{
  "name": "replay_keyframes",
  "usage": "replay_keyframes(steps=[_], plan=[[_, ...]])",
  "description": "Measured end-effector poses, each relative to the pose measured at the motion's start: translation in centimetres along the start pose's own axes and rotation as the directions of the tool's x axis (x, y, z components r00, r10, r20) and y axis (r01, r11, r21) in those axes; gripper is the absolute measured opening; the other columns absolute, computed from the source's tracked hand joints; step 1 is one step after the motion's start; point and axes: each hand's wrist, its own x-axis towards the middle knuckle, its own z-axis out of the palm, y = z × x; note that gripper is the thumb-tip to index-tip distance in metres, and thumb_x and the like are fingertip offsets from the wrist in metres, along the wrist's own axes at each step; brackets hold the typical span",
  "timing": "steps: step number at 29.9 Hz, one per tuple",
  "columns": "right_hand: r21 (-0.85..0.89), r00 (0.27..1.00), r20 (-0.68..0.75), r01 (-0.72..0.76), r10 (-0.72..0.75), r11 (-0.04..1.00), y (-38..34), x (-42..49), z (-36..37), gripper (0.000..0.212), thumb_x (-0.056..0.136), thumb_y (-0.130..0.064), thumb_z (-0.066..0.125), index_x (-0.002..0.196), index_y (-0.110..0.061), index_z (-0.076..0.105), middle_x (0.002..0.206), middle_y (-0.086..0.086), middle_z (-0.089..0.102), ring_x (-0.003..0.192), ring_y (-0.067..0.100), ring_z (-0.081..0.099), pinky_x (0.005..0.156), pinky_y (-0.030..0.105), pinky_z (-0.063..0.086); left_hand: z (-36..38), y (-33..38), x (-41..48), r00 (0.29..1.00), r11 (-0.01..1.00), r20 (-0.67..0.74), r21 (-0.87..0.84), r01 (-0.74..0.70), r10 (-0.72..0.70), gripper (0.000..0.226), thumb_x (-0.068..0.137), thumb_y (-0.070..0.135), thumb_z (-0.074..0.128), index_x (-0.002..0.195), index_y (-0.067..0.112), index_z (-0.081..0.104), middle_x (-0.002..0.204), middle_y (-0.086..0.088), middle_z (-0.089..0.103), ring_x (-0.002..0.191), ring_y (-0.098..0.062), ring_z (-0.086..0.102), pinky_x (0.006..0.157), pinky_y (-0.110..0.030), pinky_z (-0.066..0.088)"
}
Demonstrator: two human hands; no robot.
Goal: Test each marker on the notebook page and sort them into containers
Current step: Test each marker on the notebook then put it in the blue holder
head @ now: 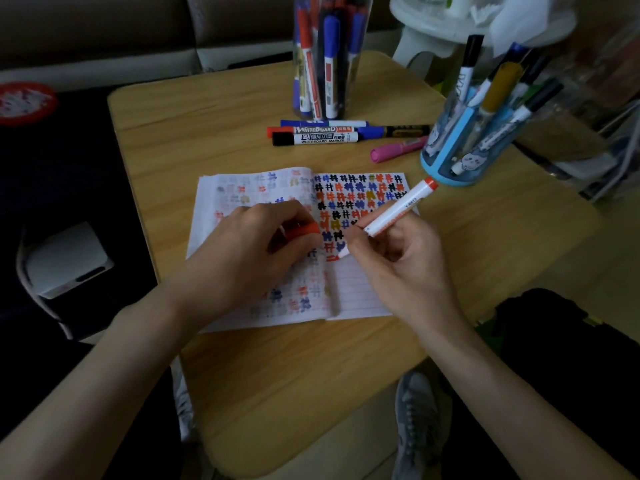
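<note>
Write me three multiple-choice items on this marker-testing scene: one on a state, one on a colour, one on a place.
1. The marker in the right hand is: A capped; B uncapped, tip on the notebook; C broken.
2. The cap in the left hand is: A red; B green; C yellow.
3. The pink marker lies: A on the notebook; B in the left hand; C on the table by the blue holder.
Key: B, its bare tip touches the notebook; A, red shows within that hand; C, it rests beside the holder.
</note>
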Motion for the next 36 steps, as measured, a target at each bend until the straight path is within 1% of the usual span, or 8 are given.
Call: replay_keyframes(steps=[4, 9, 14, 18, 27, 30, 32, 36], plan=[[0.042, 1.0, 0.0, -0.002, 0.002, 0.999, 0.2, 0.0, -0.1, 0.003, 0.094, -0.009, 0.074, 0.092, -0.008, 0.072, 0.075, 0.004, 0.072, 0.069, 0.025, 0.068, 0.06, 0.034, 0.055, 0.0, -0.2, 0.0, 1.0, 1.0, 0.007, 0.0, -0.003, 0.003, 0.02, 0.093, 0.048, 0.058, 0.102, 0.033, 0.068, 0.085, 0.02, 0.066, 0.078, 0.001, 0.063, 0.069, -0.023, 0.051], [-0.022, 0.997, 0.073, 0.033, -0.031, 0.999, 0.1, -0.1, -0.1, 0.003, 0.095, -0.013, 0.073, 0.093, -0.012, 0.072, 0.077, 0.002, 0.073, 0.069, 0.022, 0.07, 0.061, 0.044, 0.058, 0.0, -0.1, 0.1, 1.0, 1.0, 0.014, 0.005, -0.006, 0.005, 0.024, 0.092, 0.049, 0.055, 0.102, 0.032, 0.068, 0.085, 0.02, 0.066, 0.078, 0.0, 0.063, 0.068, -0.024, 0.051], [0.012, 0.998, 0.061, -0.001, 0.0, 1.0, -0.2, -0.2, -0.2, 0.015, 0.095, -0.009, 0.072, 0.085, -0.02, 0.069, 0.076, 0.004, 0.072, 0.069, 0.022, 0.069, 0.059, 0.031, 0.055, 0.0, -0.1, 0.1, 1.0, 1.0, 0.006, 0.003, 0.0, 0.0, 0.024, 0.091, 0.049, 0.056, 0.101, 0.032, 0.068, 0.082, 0.021, 0.064, 0.076, 0.001, 0.062, 0.068, -0.024, 0.05], [0.011, 0.999, 0.002, -0.039, 0.039, 0.999, 0.1, -0.1, -0.3, 0.003, 0.095, -0.014, 0.073, 0.093, -0.014, 0.071, 0.079, 0.005, 0.071, 0.075, 0.024, 0.069, 0.064, 0.035, 0.057, 0.1, -0.2, 0.1, 1.0, 1.0, 0.002, 0.017, -0.003, 0.003, 0.022, 0.091, 0.05, 0.056, 0.1, 0.033, 0.068, 0.08, 0.022, 0.063, 0.076, 0.003, 0.062, 0.065, -0.02, 0.047], [-0.095, 0.995, 0.071, -0.057, 0.063, 0.994, -0.5, 0.0, -0.2, 0.012, 0.093, -0.014, 0.073, 0.086, -0.022, 0.067, 0.077, 0.007, 0.071, 0.073, 0.024, 0.069, 0.061, 0.038, 0.058, -0.2, 0.2, 0.1, 1.0, 1.0, 0.01, 0.014, 0.007, -0.007, 0.03, 0.088, 0.055, 0.053, 0.1, 0.032, 0.069, 0.086, 0.021, 0.067, 0.08, 0.003, 0.063, 0.069, -0.023, 0.052], [0.075, 0.99, 0.048, -0.135, 0.131, 0.988, -1.1, 0.1, -0.6, 0.004, 0.095, -0.01, 0.072, 0.093, -0.009, 0.069, 0.073, 0.001, 0.071, 0.067, 0.007, 0.068, 0.057, 0.018, 0.052, -0.2, 0.4, 0.0, 1.0, 1.0, -0.005, 0.004, 0.015, -0.015, 0.033, 0.089, 0.053, 0.053, 0.105, 0.03, 0.071, 0.087, 0.019, 0.068, 0.08, 0.004, 0.063, 0.068, -0.016, 0.049], [0.255, 0.982, 0.041, -0.19, 0.186, 0.948, -1.3, 0.2, -1.1, 0.012, 0.096, -0.009, 0.069, 0.103, 0.001, 0.067, 0.067, -0.006, 0.067, 0.063, 0.001, 0.063, 0.058, 0.015, 0.049, -0.1, 0.6, -0.1, 1.0, 0.999, -0.016, -0.031, 0.018, -0.018, 0.032, 0.093, 0.047, 0.054, 0.11, 0.028, 0.072, 0.087, 0.022, 0.066, 0.08, 0.009, 0.061, 0.067, -0.009, 0.045], [0.425, 0.981, 0.027, -0.187, 0.194, 0.886, -2.1, 0.4, -1.4, 0.012, 0.095, -0.009, 0.071, 0.105, -0.003, 0.067, 0.075, 0.005, 0.065, 0.064, 0.014, 0.059, 0.055, 0.019, 0.049, -0.2, 1.0, 0.0, 1.0, 0.995, -0.015, -0.101, 0.019, -0.02, 0.026, 0.1, 0.031, 0.056, 0.122, 0.028, 0.07, 0.103, 0.019, 0.07, 0.089, 0.007, 0.063, 0.073, -0.007, 0.046]])
